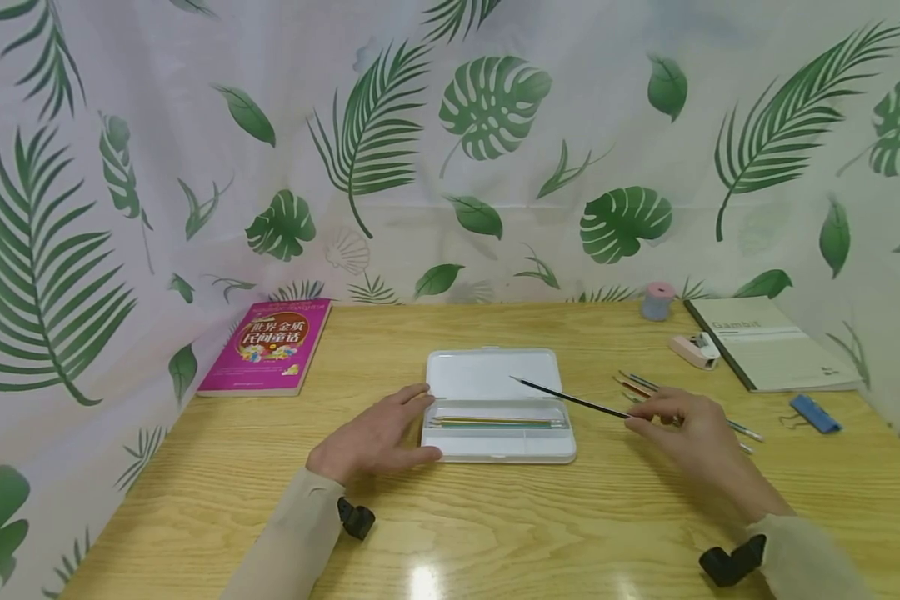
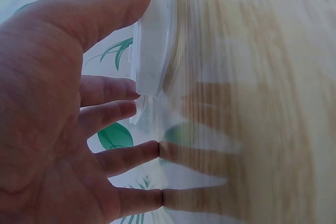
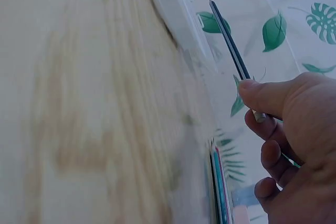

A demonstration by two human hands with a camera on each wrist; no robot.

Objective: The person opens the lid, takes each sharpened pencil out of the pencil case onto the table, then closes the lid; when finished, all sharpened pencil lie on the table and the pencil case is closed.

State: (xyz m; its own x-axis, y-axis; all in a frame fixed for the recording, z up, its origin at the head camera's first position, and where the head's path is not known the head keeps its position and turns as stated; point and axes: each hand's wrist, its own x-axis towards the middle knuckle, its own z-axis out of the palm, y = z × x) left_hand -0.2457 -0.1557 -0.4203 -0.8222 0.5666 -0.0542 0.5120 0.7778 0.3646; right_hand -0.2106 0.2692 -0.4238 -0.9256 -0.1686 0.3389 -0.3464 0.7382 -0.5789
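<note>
Where the glossy yellow wood-grain table extends before the person, an open white plastic pencil case lies between the hands, long axis running left to right. The left hand, nearer, rests unclenched, touching the case's left end. The right hand, well apart beyond its right end, pinches a slim black pencil near the rear; this slants left and away, tip over the lid in the head view. Legible writing: magenta book with illustrated cover, "世界金质民间童话"; cream dark-spined notebook, "Gambit". Finer print is unreadable.
</note>
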